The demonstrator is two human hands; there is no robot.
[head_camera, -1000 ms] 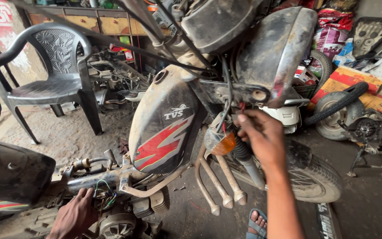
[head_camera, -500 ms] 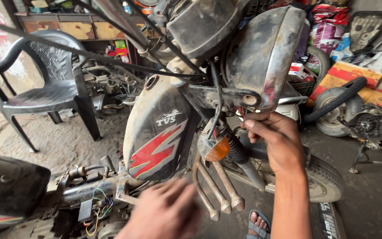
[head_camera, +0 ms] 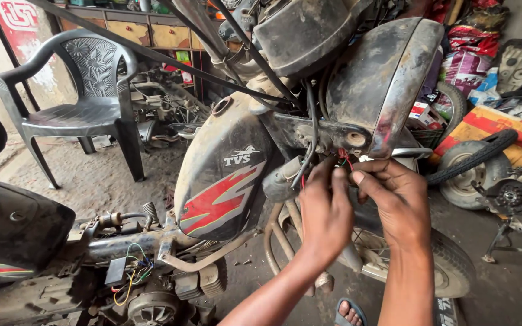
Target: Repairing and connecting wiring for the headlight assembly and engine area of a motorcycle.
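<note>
A dusty black motorcycle with a red-and-white flash on its fuel tank [head_camera: 225, 181] stands in front of me. Thin red and green wires [head_camera: 345, 159] hang below the bracket under the black front cowl [head_camera: 382, 78]. My left hand [head_camera: 326, 212] is raised from below, its fingers curled at these wires beside a grey turn-signal housing [head_camera: 280, 179]. My right hand [head_camera: 397, 205] comes in from the right, thumb and fingers pinched at the same wires. The wire ends are hidden behind my fingers.
A dark plastic chair [head_camera: 86, 108] stands at the left, a black seat [head_camera: 13, 223] nearer still. Coloured wires [head_camera: 131, 271] sit on the bare frame below. The front wheel [head_camera: 451, 265] is under my right arm, a loose wheel [head_camera: 472, 175] and parts lie right. My sandalled foot [head_camera: 348, 311] is below.
My left hand has come up from low on the frame to the wires by the turn signal. My right hand has stayed at the wires and shifted slightly.
</note>
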